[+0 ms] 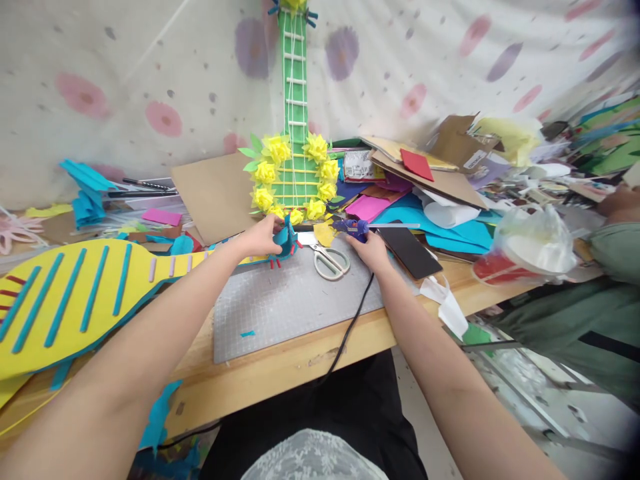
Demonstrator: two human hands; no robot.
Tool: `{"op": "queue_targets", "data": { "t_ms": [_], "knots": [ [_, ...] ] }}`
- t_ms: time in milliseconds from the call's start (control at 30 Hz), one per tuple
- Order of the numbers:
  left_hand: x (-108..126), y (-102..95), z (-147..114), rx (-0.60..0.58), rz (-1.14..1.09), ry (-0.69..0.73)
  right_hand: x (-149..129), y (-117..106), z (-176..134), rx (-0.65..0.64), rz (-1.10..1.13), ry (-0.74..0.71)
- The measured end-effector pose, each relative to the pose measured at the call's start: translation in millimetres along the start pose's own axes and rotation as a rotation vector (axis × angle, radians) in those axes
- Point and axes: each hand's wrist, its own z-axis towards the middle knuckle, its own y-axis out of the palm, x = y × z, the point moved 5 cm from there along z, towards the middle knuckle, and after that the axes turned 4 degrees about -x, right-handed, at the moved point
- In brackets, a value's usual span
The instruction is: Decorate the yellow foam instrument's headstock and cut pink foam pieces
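At eleven o'clock, the left grip (260, 237) pinches blue paper (287, 241), maybe steadying it; at one, the right grip (371, 251) hugs a glue gun (357, 230).

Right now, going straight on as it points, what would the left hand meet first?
Past the blue piece it holds, the left hand would probably meet the yellow flowers, though depth is unclear.

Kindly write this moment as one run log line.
left hand: pinching blue piece at end of yellow guitar | right hand: holding glue gun | scissors: on grey mat, between hands
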Motion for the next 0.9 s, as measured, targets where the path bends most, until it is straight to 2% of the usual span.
{"op": "queue_targets", "data": {
  "t_ms": [133,233,333,500,633,767,900],
  "knots": [
    [1.4,-9.4,-1.1,-0.040,-0.111,0.024,2.2,-0.7,-1.3,0.017,0.090,-0.020],
    [2.5,-20.1,-4.5,-0.112,-0.219,0.057,3.7,-1.0,-0.6,0.033,0.165,-0.021],
    [5.8,-30.8,-7.4,-0.199,-0.335,0.068,4.0,2.7,0.4,-0.024,0.369,0.007],
    [10.3,-47.6,-9.5,-0.107,-0.466,0.029,-10.0,-1.9,-2.4,-0.059,0.669,-0.004],
    [1.9,-40.0,-18.1,-0.038,-0.785,0.001,-35.0,-12.0,-5.4,-0.076,0.747,-0.028],
    [-16.3,-20.5,-29.3,-0.025,-1.056,-0.005,-76.2,-7.7,-12.7,-0.279,0.804,-0.081],
    [-26.9,-10.4,-37.6,-0.069,-1.159,-0.010,-119.6,8.3,-25.1,-0.514,0.800,-0.125]
  ]
}}
